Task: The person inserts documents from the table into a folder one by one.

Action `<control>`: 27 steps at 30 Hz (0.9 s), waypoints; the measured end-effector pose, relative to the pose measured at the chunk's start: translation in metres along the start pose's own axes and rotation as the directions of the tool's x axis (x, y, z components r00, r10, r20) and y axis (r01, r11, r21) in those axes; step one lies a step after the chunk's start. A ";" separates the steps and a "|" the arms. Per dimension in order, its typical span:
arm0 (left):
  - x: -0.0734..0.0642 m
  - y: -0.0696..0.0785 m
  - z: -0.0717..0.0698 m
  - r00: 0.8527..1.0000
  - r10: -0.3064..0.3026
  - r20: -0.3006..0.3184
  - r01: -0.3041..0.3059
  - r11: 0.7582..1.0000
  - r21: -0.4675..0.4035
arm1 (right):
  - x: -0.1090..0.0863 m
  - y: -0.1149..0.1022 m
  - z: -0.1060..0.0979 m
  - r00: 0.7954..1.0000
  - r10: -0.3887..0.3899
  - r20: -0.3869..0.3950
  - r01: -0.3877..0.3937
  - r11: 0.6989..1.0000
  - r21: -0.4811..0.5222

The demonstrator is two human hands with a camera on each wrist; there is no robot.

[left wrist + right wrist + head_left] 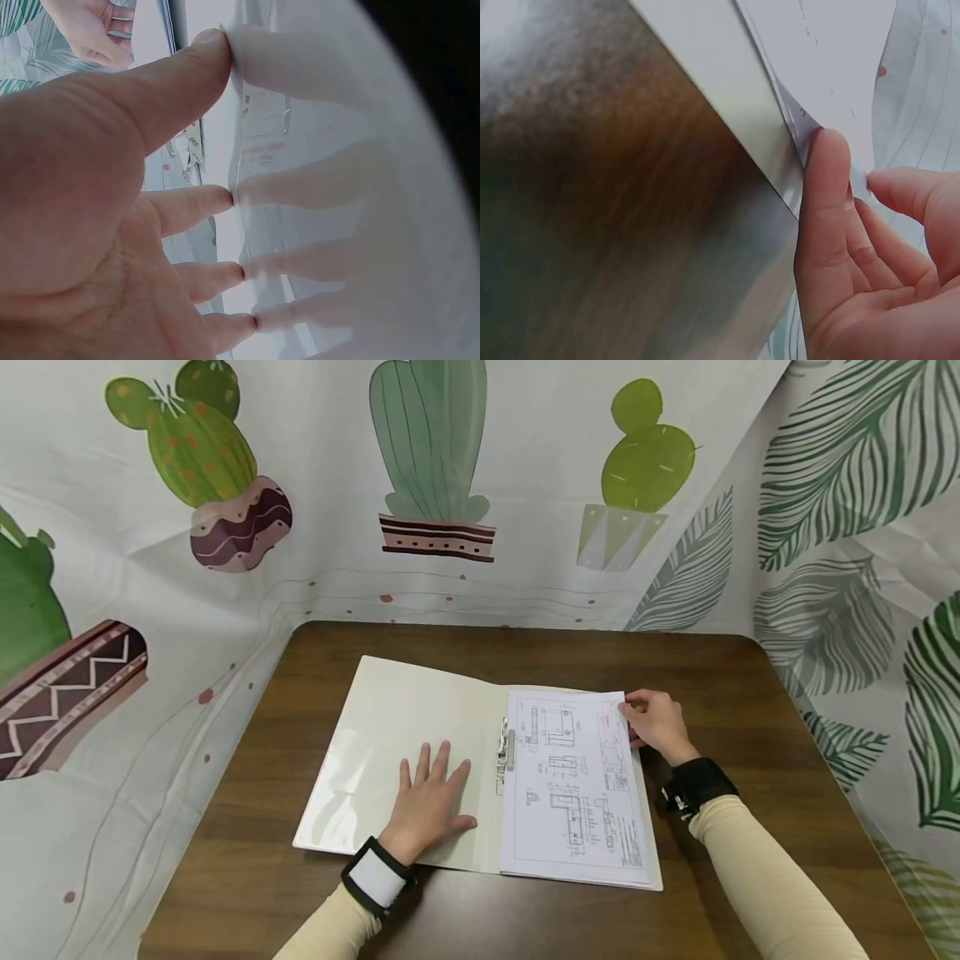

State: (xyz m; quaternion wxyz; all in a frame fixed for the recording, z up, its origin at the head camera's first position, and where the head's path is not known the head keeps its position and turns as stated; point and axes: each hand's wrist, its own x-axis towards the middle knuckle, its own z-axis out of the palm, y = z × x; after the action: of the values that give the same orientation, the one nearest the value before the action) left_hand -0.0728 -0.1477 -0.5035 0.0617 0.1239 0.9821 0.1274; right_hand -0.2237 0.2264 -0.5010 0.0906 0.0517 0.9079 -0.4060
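A white binder (405, 718) lies spread open on the table, its metal clip (506, 750) near the fold. On its right side rests a stack of paper sheets (555, 847), the top one printed with technical line drawings. My left hand (431, 797) has its fingers spread, the fingertips touching the glossy inside of the left cover, which mirrors them in the left wrist view. At the far right corner of the sheets, my right hand (654, 720) pinches the paper edge between thumb and fingers. In the right wrist view the paper (832, 60) curves up at that corner.
The brown wooden table (247, 827) has rounded far corners. Behind it hangs a white cloth (322, 510) printed with cacti, and leaf-patterned cloth (832, 610) drops along the right side. Each wrist wears a black strap (701, 785).
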 end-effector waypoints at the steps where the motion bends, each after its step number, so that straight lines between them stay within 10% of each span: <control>1: 0.000 0.000 0.000 1.000 0.000 0.001 0.000 1.000 0.000 | -0.001 0.000 0.000 1.000 0.006 0.004 -0.006 1.000 0.005; 15: 0.000 0.000 -0.002 1.000 0.003 0.001 -0.003 1.000 -0.006 | -0.018 0.002 -0.001 0.984 -0.172 -0.050 0.160 0.971 -0.179; 27: 0.002 0.005 -0.009 1.000 -0.011 0.029 0.010 1.000 0.019 | -0.053 -0.011 0.015 0.904 -0.372 0.212 0.425 0.844 -0.327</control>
State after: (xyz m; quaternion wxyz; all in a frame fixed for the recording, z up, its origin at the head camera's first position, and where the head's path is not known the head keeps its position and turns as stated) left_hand -0.0753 -0.1446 -0.4943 0.0753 0.1211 0.9829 0.1162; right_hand -0.1723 0.2064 -0.4918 0.0757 -0.1847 0.9493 -0.2427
